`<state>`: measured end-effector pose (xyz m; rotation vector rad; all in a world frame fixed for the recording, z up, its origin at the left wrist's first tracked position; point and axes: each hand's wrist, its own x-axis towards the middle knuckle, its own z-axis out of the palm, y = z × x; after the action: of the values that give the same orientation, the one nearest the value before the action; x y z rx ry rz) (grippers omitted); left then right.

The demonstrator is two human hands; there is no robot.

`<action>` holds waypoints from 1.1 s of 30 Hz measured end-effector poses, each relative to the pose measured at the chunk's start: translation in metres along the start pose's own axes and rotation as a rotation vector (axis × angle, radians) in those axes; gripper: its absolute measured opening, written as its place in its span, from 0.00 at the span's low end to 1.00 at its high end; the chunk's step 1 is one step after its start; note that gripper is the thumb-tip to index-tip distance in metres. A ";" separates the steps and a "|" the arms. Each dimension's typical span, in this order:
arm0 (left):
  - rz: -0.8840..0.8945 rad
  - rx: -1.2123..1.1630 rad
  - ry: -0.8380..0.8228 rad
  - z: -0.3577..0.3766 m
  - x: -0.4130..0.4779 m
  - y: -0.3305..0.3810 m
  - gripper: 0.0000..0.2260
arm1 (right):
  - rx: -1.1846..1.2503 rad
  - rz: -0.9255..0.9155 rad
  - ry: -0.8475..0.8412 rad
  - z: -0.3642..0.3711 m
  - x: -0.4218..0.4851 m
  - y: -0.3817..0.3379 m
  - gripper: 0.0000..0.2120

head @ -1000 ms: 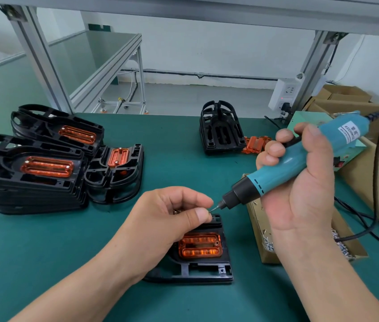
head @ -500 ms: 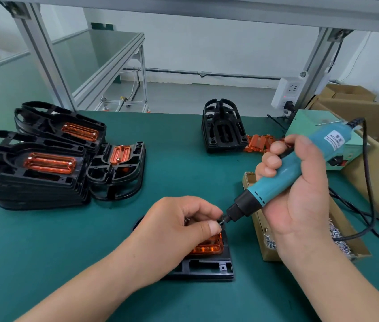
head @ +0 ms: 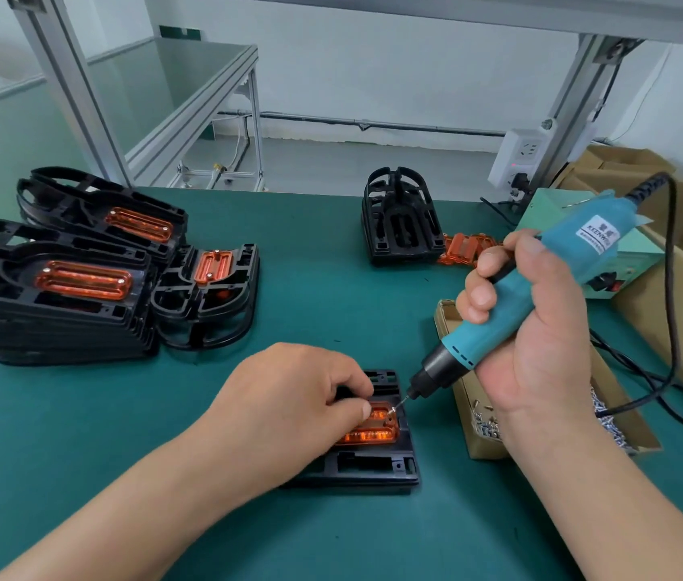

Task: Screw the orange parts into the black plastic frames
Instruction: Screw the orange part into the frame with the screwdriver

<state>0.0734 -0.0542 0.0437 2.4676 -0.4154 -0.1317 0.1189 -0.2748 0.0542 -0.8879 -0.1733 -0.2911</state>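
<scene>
- Orange parts [head: 82, 283] sit fastened in the stacked black frames [head: 50, 329] at the far left of the green mat [head: 80, 434]; that pile looks the same as a second ago.
- Left hand [head: 289, 408] has dropped from mid-air, where it met the driver tip, onto the workpiece. Its fingers are curled, with thumb and forefinger pinching the near orange part [head: 373, 431] at its right end.
- That part lies seated in the near frame [head: 373, 467], flat on the mat at front centre, now steadied for driving.
- A small screw [head: 393, 410] (hard to make out) shows at the bit's point, which has come down to the part's upper right corner. Judging by this, loading is over and driving is about to start.
- Right hand [head: 541, 350] grips the teal screwdriver [head: 511, 312], tilted down-left and lower than before.
- Screw box [head: 482, 450] stays just beside the frame.
</scene>
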 end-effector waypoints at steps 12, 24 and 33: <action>0.108 0.391 -0.036 0.010 0.000 0.006 0.14 | -0.102 -0.003 -0.095 0.010 -0.006 -0.005 0.02; 0.109 0.468 -0.025 0.017 0.002 0.003 0.11 | -0.258 -0.098 -0.510 0.039 -0.016 0.000 0.04; 0.115 0.508 -0.037 0.020 0.004 0.001 0.10 | -0.315 -0.081 -0.454 0.038 -0.014 0.001 0.04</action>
<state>0.0728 -0.0670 0.0283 2.9310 -0.6733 -0.0238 0.1052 -0.2420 0.0736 -1.2545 -0.5975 -0.1894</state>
